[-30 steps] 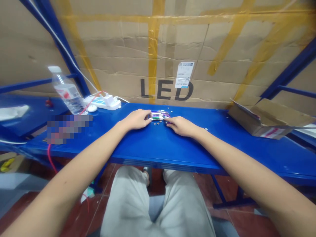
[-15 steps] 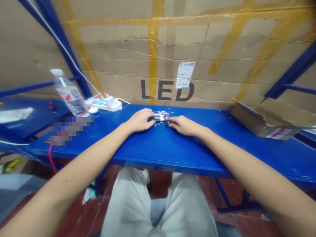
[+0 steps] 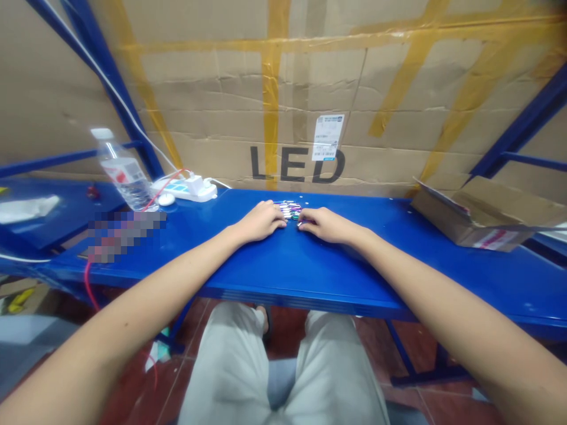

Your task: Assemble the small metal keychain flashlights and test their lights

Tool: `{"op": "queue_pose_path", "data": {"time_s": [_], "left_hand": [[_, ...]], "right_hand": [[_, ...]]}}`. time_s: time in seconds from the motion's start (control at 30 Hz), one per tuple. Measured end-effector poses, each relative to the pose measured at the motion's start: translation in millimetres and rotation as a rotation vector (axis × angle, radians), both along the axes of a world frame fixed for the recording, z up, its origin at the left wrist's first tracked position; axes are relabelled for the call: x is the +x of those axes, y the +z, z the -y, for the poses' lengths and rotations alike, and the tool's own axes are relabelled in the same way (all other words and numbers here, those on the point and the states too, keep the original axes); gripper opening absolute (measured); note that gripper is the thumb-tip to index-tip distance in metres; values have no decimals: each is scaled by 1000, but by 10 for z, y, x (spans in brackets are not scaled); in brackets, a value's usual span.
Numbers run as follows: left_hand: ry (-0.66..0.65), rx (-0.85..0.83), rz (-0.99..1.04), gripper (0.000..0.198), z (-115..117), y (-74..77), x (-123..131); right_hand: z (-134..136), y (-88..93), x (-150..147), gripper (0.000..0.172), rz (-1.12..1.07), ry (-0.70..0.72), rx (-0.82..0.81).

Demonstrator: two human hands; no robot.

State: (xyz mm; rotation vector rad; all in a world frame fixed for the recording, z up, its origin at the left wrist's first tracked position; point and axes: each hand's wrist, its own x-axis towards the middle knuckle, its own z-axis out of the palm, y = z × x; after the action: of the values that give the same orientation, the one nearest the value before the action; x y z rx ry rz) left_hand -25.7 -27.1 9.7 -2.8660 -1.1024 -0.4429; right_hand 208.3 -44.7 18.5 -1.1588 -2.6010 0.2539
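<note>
A small pile of slim, shiny metallic pieces (image 3: pixel 290 209) in silver, purple and green lies on the blue table. They are too small to name. My left hand (image 3: pixel 262 221) rests at the pile's left edge, its fingers curled and its thumb near the index finger. Whatever lies under those fingers is hidden. At the right edge of the pile, my right hand (image 3: pixel 326 224) is closed in a pinch, with a tiny dark, purplish bit showing at the fingertips.
A water bottle (image 3: pixel 125 171) and a white power strip (image 3: pixel 188 188) stand at the back left, by a red cable (image 3: pixel 90 289). An open cardboard box (image 3: pixel 491 215) sits at the right. Behind the blue table (image 3: pixel 283 265) rises a large taped carton (image 3: pixel 212 124).
My left hand has moved right and slightly nearer me, its thumb now closer to my right hand. The small brownish bits in front of the pile no longer show.
</note>
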Motion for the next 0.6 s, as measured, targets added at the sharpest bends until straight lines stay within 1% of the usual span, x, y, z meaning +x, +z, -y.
{"op": "queue_pose_path", "data": {"time_s": [0.1, 0.2, 0.4, 0.6], "left_hand": [[-1, 8, 28, 26, 1, -24, 7], [3, 36, 22, 26, 19, -33, 17], [-41, 29, 37, 22, 22, -30, 41], [-25, 44, 4, 22, 38, -3, 53]], "right_hand": [[-12, -3, 5, 18, -4, 46, -23], [-11, 2, 5, 21, -8, 55, -28], [1, 17, 1, 21, -9, 51, -22], [-13, 9, 14, 19, -20, 71, -23]]}}
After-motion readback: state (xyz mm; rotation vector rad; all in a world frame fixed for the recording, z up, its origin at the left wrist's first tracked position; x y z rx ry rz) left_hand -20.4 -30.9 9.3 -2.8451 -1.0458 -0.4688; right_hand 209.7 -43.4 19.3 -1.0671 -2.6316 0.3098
